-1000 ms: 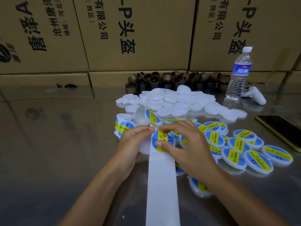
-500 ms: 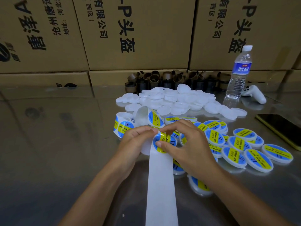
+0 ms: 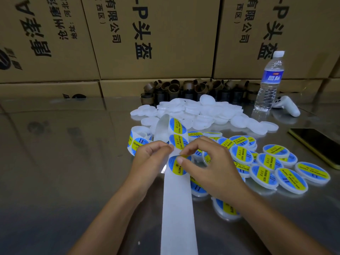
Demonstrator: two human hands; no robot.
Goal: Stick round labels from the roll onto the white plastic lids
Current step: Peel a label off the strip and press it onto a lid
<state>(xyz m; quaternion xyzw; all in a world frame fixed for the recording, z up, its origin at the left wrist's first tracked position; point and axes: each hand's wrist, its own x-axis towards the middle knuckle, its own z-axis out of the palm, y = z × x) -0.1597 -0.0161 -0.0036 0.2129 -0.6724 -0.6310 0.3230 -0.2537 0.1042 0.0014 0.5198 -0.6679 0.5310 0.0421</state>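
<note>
Label (image 3: 177,166) under work: a round blue-and-yellow sticker on the white backing strip (image 3: 177,208), at the middle of the table (image 3: 64,162), just in front of the label roll (image 3: 137,141). Right hand (image 3: 213,168) pinches the label's upper edge between thumb and forefinger, its other fingers curled. Left hand (image 3: 150,159) pinches the strip's left edge close beside it, where the strip bends. The spent length of strip runs toward the camera. Two further labels sit on the strip above the fingers.

Step assessed: peeling, not yet applying. How far the label has lifted cannot be told. A clear rim shows under the right fingers, but whether that hand also holds a lid cannot be told.

Next move, in my judgement: draw the label clear without folding it, centre it on a bare lid from the plain white lids (image 3: 202,113) heaped behind the roll, and press it flat.

Labelled lids (image 3: 266,166) lie spread to the right of the hands. Further out are cardboard cores (image 3: 184,89), a water bottle (image 3: 269,81), a white controller (image 3: 287,105), a phone (image 3: 316,146) and cartons (image 3: 156,34) behind.
</note>
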